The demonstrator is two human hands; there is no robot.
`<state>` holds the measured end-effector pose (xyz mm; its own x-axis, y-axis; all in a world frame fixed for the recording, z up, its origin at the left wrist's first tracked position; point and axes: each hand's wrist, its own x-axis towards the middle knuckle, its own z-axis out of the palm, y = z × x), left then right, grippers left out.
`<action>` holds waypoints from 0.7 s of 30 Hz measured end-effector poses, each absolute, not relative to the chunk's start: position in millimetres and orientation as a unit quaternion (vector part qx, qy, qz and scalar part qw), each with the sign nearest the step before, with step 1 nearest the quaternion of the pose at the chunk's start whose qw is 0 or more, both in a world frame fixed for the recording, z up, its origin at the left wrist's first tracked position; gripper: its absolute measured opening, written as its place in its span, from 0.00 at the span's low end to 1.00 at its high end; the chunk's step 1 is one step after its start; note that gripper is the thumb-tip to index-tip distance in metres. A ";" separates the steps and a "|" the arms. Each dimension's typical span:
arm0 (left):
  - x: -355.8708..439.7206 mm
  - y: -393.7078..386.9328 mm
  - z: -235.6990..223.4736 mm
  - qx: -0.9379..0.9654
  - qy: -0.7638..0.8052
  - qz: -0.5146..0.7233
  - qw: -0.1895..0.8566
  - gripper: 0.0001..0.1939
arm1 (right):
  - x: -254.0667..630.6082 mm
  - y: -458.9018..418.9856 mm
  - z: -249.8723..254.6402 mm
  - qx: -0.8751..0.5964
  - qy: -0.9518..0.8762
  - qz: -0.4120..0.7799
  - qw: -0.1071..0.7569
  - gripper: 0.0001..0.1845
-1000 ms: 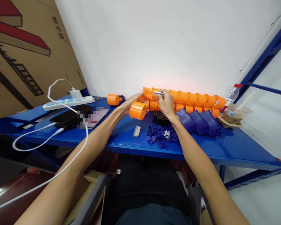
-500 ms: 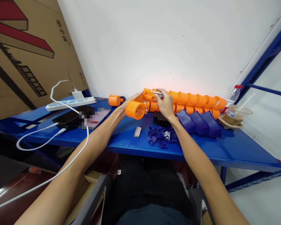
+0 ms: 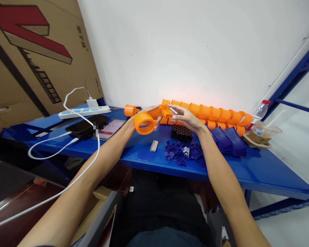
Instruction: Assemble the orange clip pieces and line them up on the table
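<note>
My left hand (image 3: 154,118) is closed around an orange plastic part (image 3: 145,124), which has a wide open ring at its near end and a prong-shaped fitting at its far end. The ring hangs over the wrist side, facing me. My right hand (image 3: 186,118) is just right of the fitting, its fingertips close to it. A slim silvery rod (image 3: 180,110) shows between the thumb and fingers of my right hand; its exact kind is too small to tell. Under the hands are a block of short black tubes (image 3: 182,133) and a pile of small dark-blue plastic pieces (image 3: 181,151).
Rows of orange cylinders (image 3: 215,113) line the wall. Stacked blue plates (image 3: 225,140), a drink cup (image 3: 262,132) and a bottle (image 3: 261,109) stand right. A small pale piece (image 3: 153,145) lies mid-table. Left are phones (image 3: 113,128), a white cable and a power strip (image 3: 84,111).
The orange part has turned in my left hand, so its ring faces me more and the fitting points right. My right hand has drawn slightly right and lower, its fingers more stretched.
</note>
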<state>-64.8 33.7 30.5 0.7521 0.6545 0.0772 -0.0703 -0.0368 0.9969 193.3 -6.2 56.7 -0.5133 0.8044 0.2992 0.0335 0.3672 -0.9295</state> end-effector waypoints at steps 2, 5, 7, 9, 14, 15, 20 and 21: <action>-65.0 30.0 32.2 0.685 0.210 0.243 0.654 0.30 | 192.2 -7.0 56.5 -0.279 -0.732 0.485 0.389 0.38; -61.8 25.2 32.5 0.691 0.224 0.242 0.643 0.34 | 191.3 -7.4 56.6 -0.272 -0.736 0.483 0.389 0.36; -59.5 24.1 31.1 0.679 0.253 0.265 0.636 0.34 | 191.1 -6.7 56.4 -0.273 -0.735 0.484 0.389 0.34; -58.6 25.1 29.1 0.670 0.268 0.280 0.634 0.32 | 191.0 -5.2 55.7 -0.271 -0.732 0.488 0.390 0.34; -61.2 33.3 26.5 0.699 0.212 0.236 0.641 0.27 | 190.5 -4.3 54.9 -0.265 -0.734 0.485 0.394 0.32; -61.6 34.9 26.3 0.705 0.199 0.228 0.642 0.27 | 190.3 -5.0 55.2 -0.265 -0.735 0.485 0.392 0.31; -62.2 39.2 23.3 0.710 0.194 0.218 0.642 0.27 | 189.8 -7.0 55.7 -0.267 -0.737 0.483 0.390 0.31; -62.3 39.5 22.5 0.704 0.209 0.223 0.641 0.27 | 189.6 -6.7 55.5 -0.266 -0.738 0.482 0.391 0.30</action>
